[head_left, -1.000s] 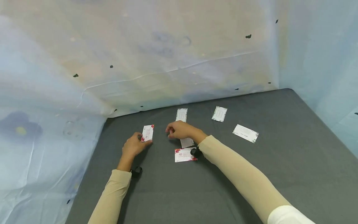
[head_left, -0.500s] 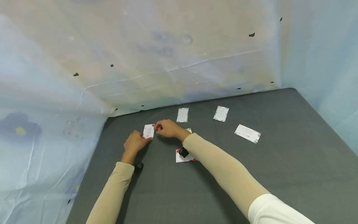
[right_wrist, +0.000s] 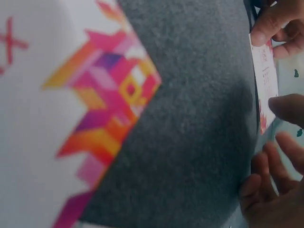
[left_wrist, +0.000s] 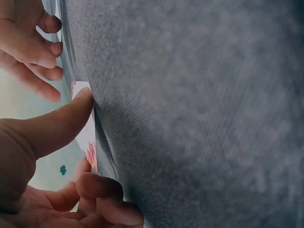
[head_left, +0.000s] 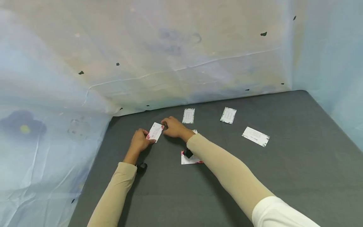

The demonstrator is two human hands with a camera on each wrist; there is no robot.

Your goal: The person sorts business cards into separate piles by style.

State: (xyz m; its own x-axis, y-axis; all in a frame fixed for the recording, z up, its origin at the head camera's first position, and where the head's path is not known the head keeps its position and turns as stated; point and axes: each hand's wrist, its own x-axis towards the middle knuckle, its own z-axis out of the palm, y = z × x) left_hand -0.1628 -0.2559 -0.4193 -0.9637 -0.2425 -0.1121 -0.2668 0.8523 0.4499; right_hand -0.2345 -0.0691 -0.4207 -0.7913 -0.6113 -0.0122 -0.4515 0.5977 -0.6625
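My left hand pinches a white business card with a pink and red pattern at its corners. In the left wrist view, the left thumb lies on the card's face, and its patterned corner shows near the fingers. My right hand is at the card's upper right corner in the head view. Seen from the left wrist, the right fingers are spread and loosely bent, with a gap between them and the card. A second pink-patterned card lies below the right wrist, partly hidden by it.
Small white cards with grey leafy corners lie beyond the hands: one upright card, one tilted card and a wider card at right. Another card is mostly covered by the right forearm. Patterned fabric hangs behind the grey tabletop.
My right hand has moved left from over the middle cards to the held card. The card in the left hand has turned clockwise, its top now leaning right.
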